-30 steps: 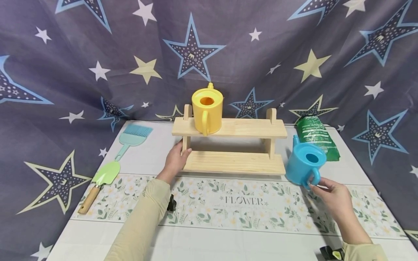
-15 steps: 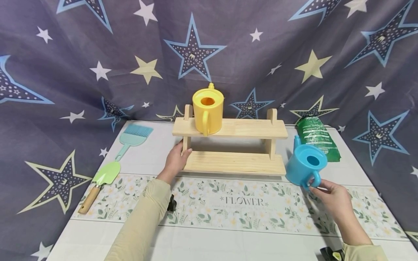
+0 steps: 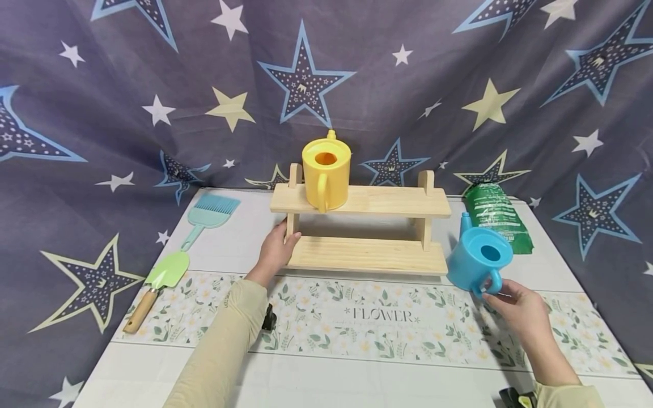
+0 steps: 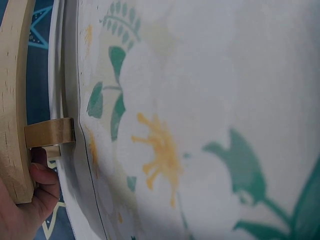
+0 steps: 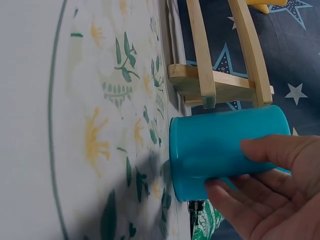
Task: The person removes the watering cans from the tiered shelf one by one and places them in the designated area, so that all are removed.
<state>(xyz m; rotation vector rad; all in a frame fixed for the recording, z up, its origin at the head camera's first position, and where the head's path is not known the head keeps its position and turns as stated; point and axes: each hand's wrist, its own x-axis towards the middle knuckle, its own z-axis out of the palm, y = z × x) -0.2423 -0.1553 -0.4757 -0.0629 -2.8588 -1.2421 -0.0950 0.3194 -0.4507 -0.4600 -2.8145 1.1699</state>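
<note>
A two-tier wooden shelf [image 3: 367, 255] stands at the middle back of the table, with a yellow watering can [image 3: 334, 178] upright on the left part of its top board. My left hand [image 3: 274, 252] grips the shelf's left end; in the left wrist view its fingers curl round the end of a board [image 4: 14, 125]. At the shelf's right end is a blue watering can [image 3: 471, 266], spout pointing to the back and handle toward me. My right hand [image 3: 522, 311] holds it at the handle. In the right wrist view the thumb overlaps the can's side [image 5: 220, 145], and the handle is mostly hidden.
Behind the blue can lies a green bag [image 3: 495, 215]. On the left side lie a light blue brush [image 3: 206, 215] and a green trowel [image 3: 168, 269] with a wooden handle. A flower-printed cloth [image 3: 357, 328] covers the table, and a star-patterned curtain [image 3: 382, 113] hangs around it.
</note>
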